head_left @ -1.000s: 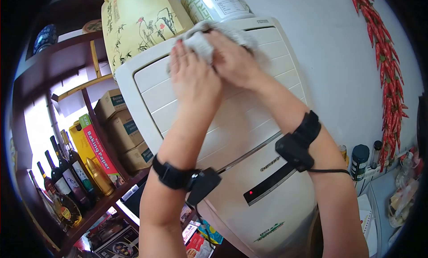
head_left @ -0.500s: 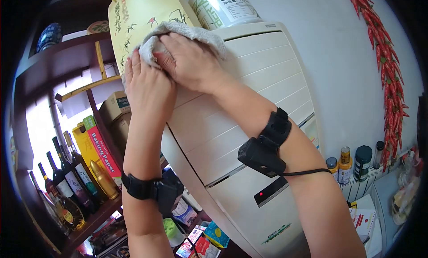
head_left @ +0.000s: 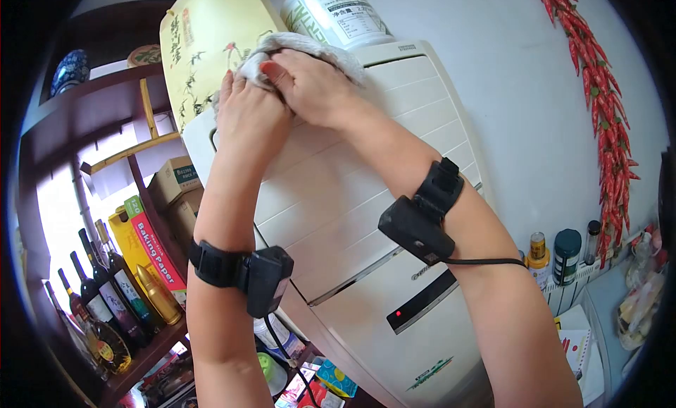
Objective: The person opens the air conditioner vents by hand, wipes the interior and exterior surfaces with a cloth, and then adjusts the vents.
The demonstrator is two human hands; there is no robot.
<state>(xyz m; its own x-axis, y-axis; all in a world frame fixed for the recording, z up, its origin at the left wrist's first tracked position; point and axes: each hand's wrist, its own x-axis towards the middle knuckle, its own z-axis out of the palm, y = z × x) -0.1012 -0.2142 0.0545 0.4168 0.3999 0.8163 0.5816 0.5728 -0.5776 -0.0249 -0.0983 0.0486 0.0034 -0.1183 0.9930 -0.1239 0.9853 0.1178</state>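
Note:
A whitish cloth [head_left: 313,47] is bunched against the upper front of a tall white cabinet-like appliance [head_left: 352,196]. Both hands press on it side by side. My left hand [head_left: 252,115] has its fingers pointing up, with the fingertips at the cloth's lower left edge. My right hand [head_left: 310,87] lies over the cloth, its thumb reaching toward my left hand and its fingers partly wrapped in the fabric. Just behind the cloth, a yellow painted panel [head_left: 211,34] and a white tub [head_left: 338,17] stand on top of the appliance.
On the left, a dark shelf [head_left: 91,101] holds wine bottles [head_left: 105,302], a Baking Paper box [head_left: 155,246] and cartons [head_left: 172,182]. Red chilies [head_left: 605,119] hang on the right wall above several jars [head_left: 567,256]. A black cable [head_left: 486,261] runs from the right forearm's strapped device.
Both hands and the cloth have shifted slightly right along the appliance's top edge. The camera view has moved a little, and more of the upper left corner of the appliance shows.

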